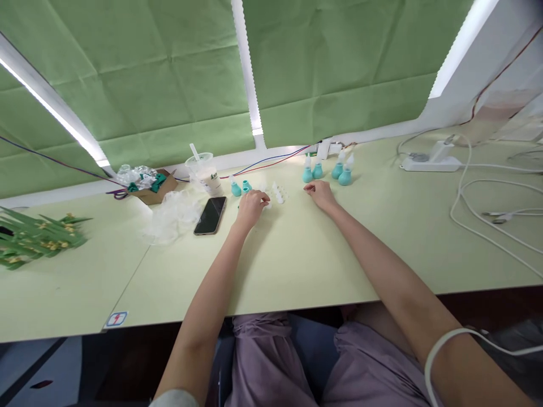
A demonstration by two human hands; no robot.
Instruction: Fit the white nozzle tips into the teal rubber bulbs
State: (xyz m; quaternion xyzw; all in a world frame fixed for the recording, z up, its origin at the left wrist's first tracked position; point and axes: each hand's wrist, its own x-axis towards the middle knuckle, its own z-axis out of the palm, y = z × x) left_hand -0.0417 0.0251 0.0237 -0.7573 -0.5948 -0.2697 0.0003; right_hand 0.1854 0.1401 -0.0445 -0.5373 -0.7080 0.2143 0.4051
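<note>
My left hand (253, 208) is over the table with its fingers curled and thumb and fingertips together. Whatever it pinches, if anything, is too small to make out. Right beside its fingertips lie several small white tips (279, 195). Partly behind that hand are teal rubber bulbs (246, 185), one of them a bulb with a white tip (235, 188). My right hand (321, 195) rests on the table, fingers closed in a pinch, their contents hidden. Just beyond it stand several teal bulb syringes (345, 176) with translucent nozzles pointing up.
Left of my left hand are a black phone (211, 215), a crumpled clear plastic bag (172, 217) and a plastic cup with a straw (207, 175). A cardboard box (155, 193) holds teal scraps and plastic. White cables (464, 192) and a power strip (430, 164) lie to the right.
</note>
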